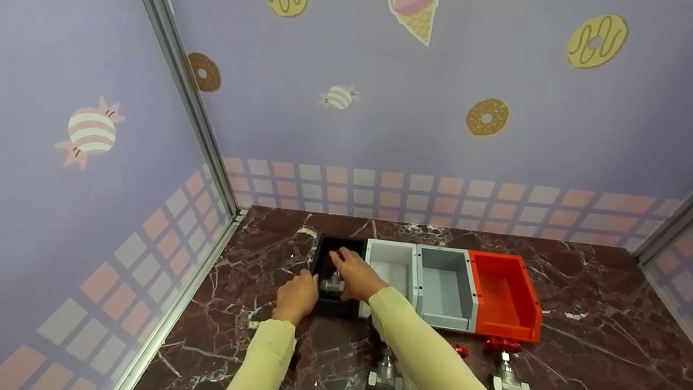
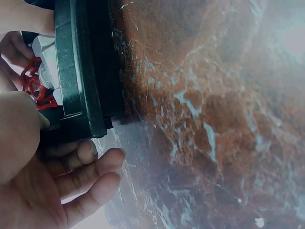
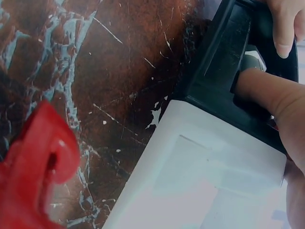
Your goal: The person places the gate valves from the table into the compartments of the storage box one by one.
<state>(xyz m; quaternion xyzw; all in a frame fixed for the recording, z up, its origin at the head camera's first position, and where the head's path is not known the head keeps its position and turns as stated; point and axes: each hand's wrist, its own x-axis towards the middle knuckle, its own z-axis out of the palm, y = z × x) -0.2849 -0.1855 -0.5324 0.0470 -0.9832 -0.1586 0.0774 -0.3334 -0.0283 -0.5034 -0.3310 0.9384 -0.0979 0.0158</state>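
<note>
item — metal valve (image 1: 332,284) with red handwheel (image 2: 40,88), lying inside the black bin (image 1: 340,310), leftmost of a row of four.
right hand (image 1: 358,276): reaching into the black bin, fingers and thumb bent around the valve.
left hand (image 1: 298,298): at the black bin's left side, thumb over the rim, forefinger curled against the outside, pinching the wall; remaining fingers loosely bent.
bins, continuing rightward, side by side: white bin (image 1: 394,243), grey bin (image 1: 445,292), red bin (image 1: 495,298).
before the row — second valve (image 1: 386,374) near the right sleeve (image 1: 419,341); third valve (image 1: 506,374), red-wheeled, in front of the red bin.
support: dark red marbled surface (image 1: 587,325), pale veins.
</note>
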